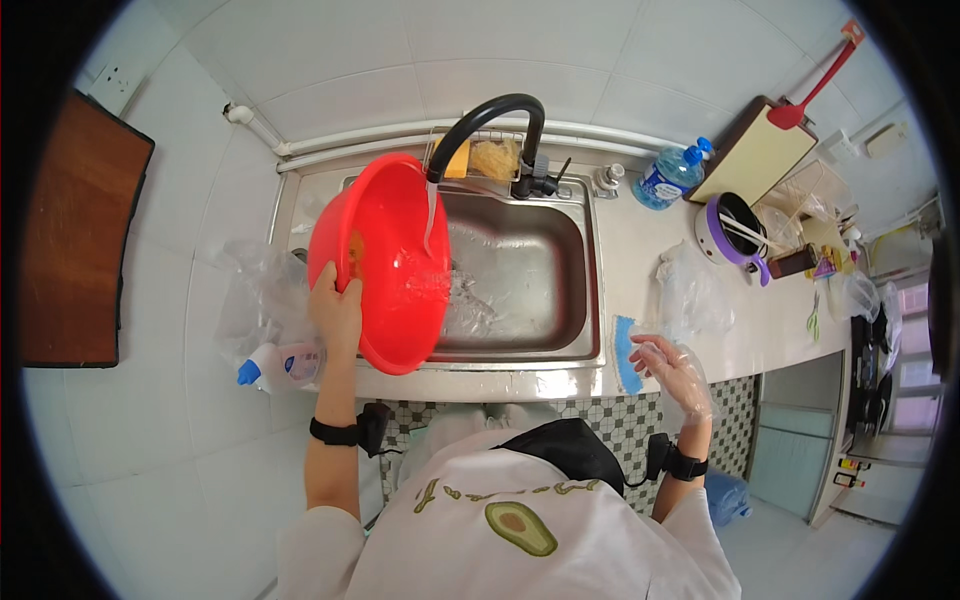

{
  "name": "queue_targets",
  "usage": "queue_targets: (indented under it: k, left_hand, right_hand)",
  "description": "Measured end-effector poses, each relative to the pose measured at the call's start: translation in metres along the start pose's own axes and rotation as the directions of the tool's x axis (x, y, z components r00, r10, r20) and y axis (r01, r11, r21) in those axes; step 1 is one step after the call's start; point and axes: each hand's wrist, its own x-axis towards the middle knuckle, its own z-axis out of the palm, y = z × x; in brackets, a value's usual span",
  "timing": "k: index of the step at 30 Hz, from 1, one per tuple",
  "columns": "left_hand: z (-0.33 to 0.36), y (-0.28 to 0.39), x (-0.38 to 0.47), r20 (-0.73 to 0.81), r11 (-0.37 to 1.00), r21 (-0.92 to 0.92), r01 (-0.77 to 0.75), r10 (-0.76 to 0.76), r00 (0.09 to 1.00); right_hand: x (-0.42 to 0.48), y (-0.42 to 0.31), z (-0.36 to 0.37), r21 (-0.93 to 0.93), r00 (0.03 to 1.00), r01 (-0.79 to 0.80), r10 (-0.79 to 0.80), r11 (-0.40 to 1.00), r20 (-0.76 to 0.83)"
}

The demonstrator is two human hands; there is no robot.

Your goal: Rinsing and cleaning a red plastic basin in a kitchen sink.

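Observation:
My left hand (337,306) grips the near left rim of a red plastic basin (405,315), which is tilted steeply over the left part of a stainless steel sink (525,277). Water runs from the black gooseneck faucet (491,105) into the basin and spills from its lower side into the sink. My right hand (673,373), in a clear disposable plastic glove, hovers at the counter's front edge with its fingers apart and holds nothing. Just left of its fingertips lies a blue cleaning cloth (627,356).
On the right of the counter (622,277) are a crumpled plastic bag (690,292), a soap pump bottle (670,176), a purple-and-white pot (727,229) and a leaning cutting board (750,154). A wire rack (517,142) holds sponges behind the sink. At left stands a blue-capped bottle (281,366).

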Motion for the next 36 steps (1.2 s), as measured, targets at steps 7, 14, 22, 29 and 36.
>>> queue_targets:
  k: [7, 14, 22, 29, 36]
  left_hand:
    - [-0.003, 0.047, -0.023, 0.025, 0.740, 0.550, -0.387, 0.448, 0.894]
    - [-0.011, 0.046, -0.034, 0.018, 0.690, 0.600, -0.406, 0.495, 0.869]
    - [-0.025, 0.015, -0.027, -0.242, 0.993, -0.099, -0.061, 0.035, 0.970]
    - [0.006, -0.009, -0.037, 0.024, 0.672, -0.663, 0.330, -0.421, 0.907]
    - [0.005, 0.002, -0.034, -0.038, 0.856, -0.459, 0.239, -0.288, 0.957]
  right_hand:
    - [0.000, 0.017, -0.003, -0.004, 1.000, 0.015, -0.015, 1.000, 0.023]
    - [0.008, 0.020, -0.001, 0.042, 0.997, 0.043, -0.046, 0.998, 0.068]
    - [0.009, 0.026, -0.005, 0.047, 0.994, 0.027, -0.032, 0.999, 0.109]
    - [0.006, 0.026, -0.010, 0.028, 0.992, 0.000, -0.003, 1.000, 0.124]
    - [0.008, 0.031, -0.014, 0.095, 0.996, 0.018, -0.025, 0.995, 0.080]
